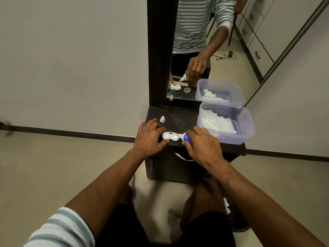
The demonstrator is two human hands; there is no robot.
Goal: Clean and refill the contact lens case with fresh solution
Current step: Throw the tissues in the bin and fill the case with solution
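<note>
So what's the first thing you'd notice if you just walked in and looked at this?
Probably the two hands at the front of the dark cabinet: the right hand tips a small blue-and-white bottle over the open white lens case, which the left hand steadies. Next, the clear plastic box of white tissue on the right, and the mirror behind.

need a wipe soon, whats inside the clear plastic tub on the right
The clear plastic tub holds crumpled white tissue paper spread across its bottom. Anything beneath the paper is covered, so it cannot be seen. No lid is on the tub.
</note>
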